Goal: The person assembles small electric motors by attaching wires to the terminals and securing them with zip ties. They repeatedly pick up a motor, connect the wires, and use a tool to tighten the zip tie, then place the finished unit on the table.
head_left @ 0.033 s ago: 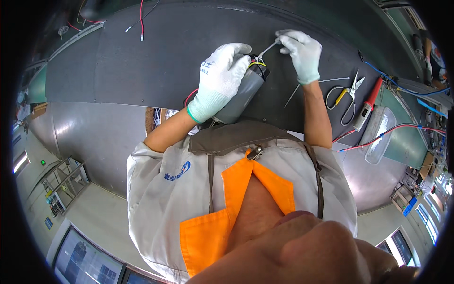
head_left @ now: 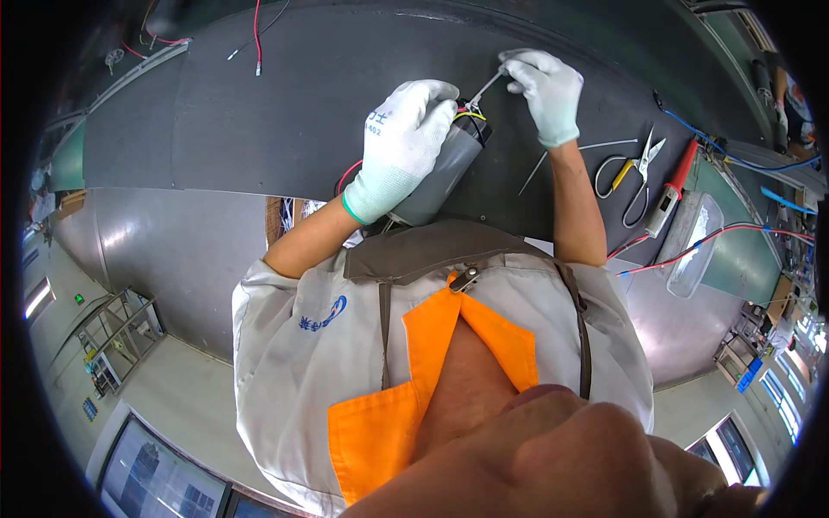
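A dark grey cylinder (head_left: 445,173), which looks like a motor, lies tilted on the black worktop just in front of me. Red, yellow and black wires come out of its far end. My left hand (head_left: 406,129), in a white glove, is closed over that end, its thumb and fingers pinching the wires; the fingertips are partly hidden. A pale cable tie (head_left: 489,89) stretches up from the wire bundle to my right hand (head_left: 544,91). Gloved too, that hand pinches the tie's free end between thumb and fingers.
Two loose cable ties (head_left: 596,146) lie right of the cylinder. Beyond them are scissors (head_left: 637,177) with a yellow grip, a red-and-white handheld tool (head_left: 672,192) with a lead, and a clear plastic tray (head_left: 693,246). A red wire (head_left: 258,43) lies at the far left.
My right hand has shifted slightly left and away from me, still pinching the cable tie. My left hand and the cylinder have hardly moved.
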`<state>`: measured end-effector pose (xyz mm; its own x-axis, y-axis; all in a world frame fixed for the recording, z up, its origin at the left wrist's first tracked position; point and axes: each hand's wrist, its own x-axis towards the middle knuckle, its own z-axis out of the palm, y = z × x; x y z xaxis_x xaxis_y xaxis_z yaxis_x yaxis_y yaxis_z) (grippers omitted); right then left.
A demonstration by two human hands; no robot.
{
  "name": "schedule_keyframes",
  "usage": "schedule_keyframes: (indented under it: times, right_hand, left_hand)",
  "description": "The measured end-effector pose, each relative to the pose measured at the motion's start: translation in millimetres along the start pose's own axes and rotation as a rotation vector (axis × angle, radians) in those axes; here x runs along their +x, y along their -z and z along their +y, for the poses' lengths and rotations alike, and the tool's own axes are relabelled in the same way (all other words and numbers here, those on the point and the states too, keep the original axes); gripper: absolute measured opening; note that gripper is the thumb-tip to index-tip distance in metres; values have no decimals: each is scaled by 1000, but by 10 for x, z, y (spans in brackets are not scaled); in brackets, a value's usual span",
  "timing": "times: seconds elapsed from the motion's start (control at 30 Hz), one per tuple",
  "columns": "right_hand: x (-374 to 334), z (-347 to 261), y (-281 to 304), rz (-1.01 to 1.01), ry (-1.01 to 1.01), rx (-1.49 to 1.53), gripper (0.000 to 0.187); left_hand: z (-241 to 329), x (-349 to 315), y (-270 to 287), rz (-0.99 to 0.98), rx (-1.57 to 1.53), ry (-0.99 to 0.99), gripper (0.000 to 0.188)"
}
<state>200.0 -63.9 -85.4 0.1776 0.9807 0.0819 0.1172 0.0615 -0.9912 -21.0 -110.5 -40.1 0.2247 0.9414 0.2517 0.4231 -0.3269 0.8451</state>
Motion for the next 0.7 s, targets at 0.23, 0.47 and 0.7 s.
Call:
schedule_keyframes:
  times: [0.23,0.47,0.7]
  right_hand:
    - [-4,42,15,-91,-216,462,20]
    - [-623,-499,77,-256,-369,611,26]
    - [-434,-644,152,-150,-230,425,25]
  left_hand:
    - [-36,125,-45,-94,250,-305,8]
    - [-105,329,29,-455,569,-678,12]
    - [-19,397,49,-619,570,-923,25]
